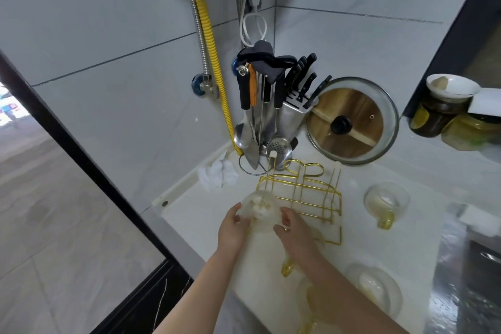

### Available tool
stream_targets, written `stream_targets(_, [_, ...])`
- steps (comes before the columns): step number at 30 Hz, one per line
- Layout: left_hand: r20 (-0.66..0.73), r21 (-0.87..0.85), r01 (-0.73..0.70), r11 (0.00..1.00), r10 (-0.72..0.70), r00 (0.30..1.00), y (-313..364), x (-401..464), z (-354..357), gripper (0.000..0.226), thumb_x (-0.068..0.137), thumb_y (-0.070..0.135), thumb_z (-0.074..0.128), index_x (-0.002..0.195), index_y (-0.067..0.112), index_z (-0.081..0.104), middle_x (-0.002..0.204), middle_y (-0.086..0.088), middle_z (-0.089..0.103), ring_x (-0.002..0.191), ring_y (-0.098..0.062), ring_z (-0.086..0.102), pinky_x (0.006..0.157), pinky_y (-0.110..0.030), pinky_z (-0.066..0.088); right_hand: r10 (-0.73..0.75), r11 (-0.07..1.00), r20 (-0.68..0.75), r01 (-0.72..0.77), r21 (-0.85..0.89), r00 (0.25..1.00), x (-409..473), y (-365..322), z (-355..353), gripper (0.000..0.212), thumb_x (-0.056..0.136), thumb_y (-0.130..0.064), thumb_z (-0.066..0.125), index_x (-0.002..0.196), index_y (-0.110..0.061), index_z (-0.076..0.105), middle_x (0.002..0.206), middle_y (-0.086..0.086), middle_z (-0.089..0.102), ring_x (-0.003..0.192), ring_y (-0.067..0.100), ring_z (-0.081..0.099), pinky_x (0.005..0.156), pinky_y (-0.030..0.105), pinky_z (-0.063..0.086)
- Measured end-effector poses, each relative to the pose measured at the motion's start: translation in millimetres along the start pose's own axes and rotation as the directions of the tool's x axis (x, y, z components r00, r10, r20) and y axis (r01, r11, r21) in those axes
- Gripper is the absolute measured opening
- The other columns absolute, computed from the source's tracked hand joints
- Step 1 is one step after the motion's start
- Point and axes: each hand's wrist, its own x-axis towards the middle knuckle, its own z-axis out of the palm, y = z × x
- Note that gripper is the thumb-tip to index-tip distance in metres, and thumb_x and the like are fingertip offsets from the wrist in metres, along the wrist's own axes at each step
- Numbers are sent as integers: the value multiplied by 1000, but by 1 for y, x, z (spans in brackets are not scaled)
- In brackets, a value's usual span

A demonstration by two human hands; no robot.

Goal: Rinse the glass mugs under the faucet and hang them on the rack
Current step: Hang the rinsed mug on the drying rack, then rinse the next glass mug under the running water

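A clear glass mug (259, 210) is upside down at the left end of the gold wire rack (303, 199). My left hand (233, 228) grips its left side and my right hand (292, 228) its right side. A second glass mug (386, 202) with a yellow handle stands on the counter right of the rack. A third mug (375, 290) sits near the front, right of my right forearm. A yellow handle (287, 266) of one more mug shows under my right wrist; its body is hidden.
A utensil holder with knives and ladles (271, 116) stands in the corner behind the rack. A glass pot lid (352, 120) leans on the wall. A white cloth (218, 175) lies left of the rack. The steel sink edge (461, 266) is at the right.
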Motion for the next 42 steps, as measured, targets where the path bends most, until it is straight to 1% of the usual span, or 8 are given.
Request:
stream_targets(6, [-79,146,-90,985,102,992,-8,-25,-4,60,90,20,59,145,15,34,142,-9,43,132,-26,42,109,-41,37,-52,997,-17,53,54,999,-30,19,-23,36,92,-12,56,128,-16,54,124,2,56,111,10,54,88,13,39])
stream_targets(10, [-43,229,-212,950,228,973,-23,-54,1,44,92,22,58,134,17,48,133,-2,50,126,-19,46,108,-37,38,-83,995,-23,84,48,996,-62,40,-38,29,93,-16,57,121,-22,57,115,-9,56,103,2,54,75,-3,37])
stream_targets(15, [261,296,-226,928,149,954,-35,-74,31,37,94,27,55,131,19,53,132,3,53,123,-14,49,105,-26,37,-82,993,-43,78,-92,996,-98,71,-46,42,89,-16,60,129,-22,50,131,-5,50,124,9,45,97,13,28])
stream_targets(18, [335,332,-210,919,93,938,-41,-78,49,40,95,25,54,134,17,50,135,2,53,125,-16,49,103,-25,36,-84,959,78,102,-264,993,-112,81,-46,59,88,-24,63,141,-24,37,151,-6,27,141,11,26,105,12,19])
stream_targets(23, [294,335,-150,930,48,955,-39,-78,62,33,93,20,56,125,12,53,121,-2,61,103,-15,55,86,-21,39,-25,894,187,106,-435,982,-115,81,-46,72,91,-33,59,149,-25,17,160,2,5,148,17,6,117,27,12])
stream_targets(28, [274,356,-141,924,41,961,-44,-71,64,29,91,22,60,117,10,61,111,-3,66,100,-19,59,82,-22,39,-49,859,175,131,-495,983,-118,83,-44,78,90,-32,60,151,-23,13,159,5,9,146,20,12,116,30,17])
stream_targets(33, [261,220,-81,972,22,965,-50,-75,63,16,90,13,61,104,6,65,87,-5,67,79,-19,59,71,-26,47,-98,789,155,172,-590,983,-133,104,-41,79,89,-41,58,151,-24,12,159,6,12,146,22,12,117,32,17])
stream_targets(42, [292,62,-101,993,79,953,-48,-101,62,11,88,9,62,83,18,64,78,-1,65,77,-17,60,83,-38,51,-152,735,113,189,-651,982,-160,146,-65,78,87,-50,54,150,-27,14,157,6,21,146,22,17,115,30,14])
